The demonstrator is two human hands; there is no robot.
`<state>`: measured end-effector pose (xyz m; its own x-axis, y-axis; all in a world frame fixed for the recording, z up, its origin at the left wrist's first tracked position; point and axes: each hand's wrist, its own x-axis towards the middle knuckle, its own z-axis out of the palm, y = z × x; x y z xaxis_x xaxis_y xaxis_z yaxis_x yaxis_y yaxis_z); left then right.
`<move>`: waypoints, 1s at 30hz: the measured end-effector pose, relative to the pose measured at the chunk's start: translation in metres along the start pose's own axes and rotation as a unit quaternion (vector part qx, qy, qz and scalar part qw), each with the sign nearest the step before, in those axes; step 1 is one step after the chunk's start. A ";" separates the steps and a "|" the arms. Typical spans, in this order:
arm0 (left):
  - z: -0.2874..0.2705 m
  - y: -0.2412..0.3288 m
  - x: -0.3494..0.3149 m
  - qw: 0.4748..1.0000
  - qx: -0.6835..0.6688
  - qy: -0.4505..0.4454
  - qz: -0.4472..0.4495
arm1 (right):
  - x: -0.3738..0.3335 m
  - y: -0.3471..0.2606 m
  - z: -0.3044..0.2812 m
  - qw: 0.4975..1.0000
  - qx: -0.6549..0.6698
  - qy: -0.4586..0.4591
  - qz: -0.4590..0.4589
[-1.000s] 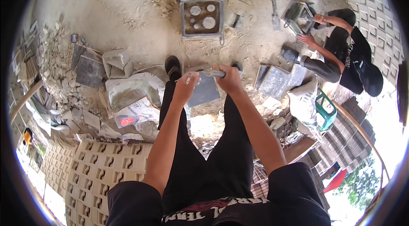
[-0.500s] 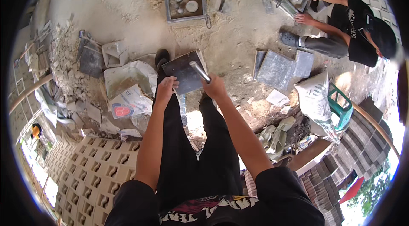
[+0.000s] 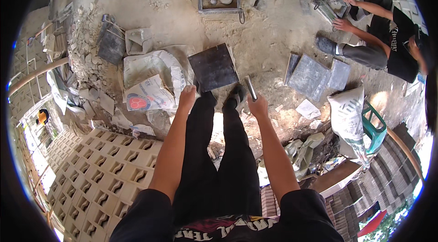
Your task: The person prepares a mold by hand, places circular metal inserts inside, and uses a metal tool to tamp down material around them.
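A short shiny metal bar [image 3: 251,88] stands up out of my right hand [image 3: 258,106], whose fingers are wrapped round its lower end. My left hand [image 3: 187,97] hangs beside my left leg, and its fingers are too hidden to read. It overlaps the edge of a torn white sack [image 3: 155,64] on the ground. Between and beyond my hands is a dark square plate [image 3: 213,67], right in front of my feet. Neither hand touches the plate. A lighter edge shows along the plate's right side.
Ahead stands a square metal frame [image 3: 200,0] with round pieces inside. At far right a crouching person [image 3: 381,32] handles a similar frame [image 3: 319,2]. Grey plates [image 3: 309,75], a filled white sack [image 3: 345,114] and a green stool [image 3: 376,134] lie right. Rubble [image 3: 84,36] and patterned blocks [image 3: 105,169] are left.
My hands have drawn apart and away from the plate, the right one carrying the metal bar rightward. My feet have shifted, and the view has turned so the scene sits further right.
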<state>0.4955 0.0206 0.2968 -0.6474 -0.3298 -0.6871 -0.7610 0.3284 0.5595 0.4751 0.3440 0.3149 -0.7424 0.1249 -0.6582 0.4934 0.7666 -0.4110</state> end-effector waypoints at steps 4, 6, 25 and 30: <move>0.019 -0.034 0.034 0.999 0.019 0.037 0.007 | 0.020 -0.010 0.025 1.000 -0.012 0.014 0.005; 0.028 -0.074 0.071 0.997 0.013 0.062 -0.046 | 0.042 -0.019 0.051 0.999 0.003 0.030 -0.017; 0.128 -0.123 0.145 0.986 -0.144 0.022 -0.078 | 0.158 0.033 0.150 0.997 -0.046 0.027 -0.060; 0.141 -0.130 0.144 0.989 -0.142 0.018 -0.040 | 0.150 0.049 0.144 0.996 -0.018 0.065 -0.060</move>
<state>0.5069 0.0554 0.0597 -0.5815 -0.3768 -0.7210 -0.7877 0.0393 0.6148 0.4531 0.3103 0.1052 -0.8482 0.1102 -0.5182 0.3832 0.8030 -0.4565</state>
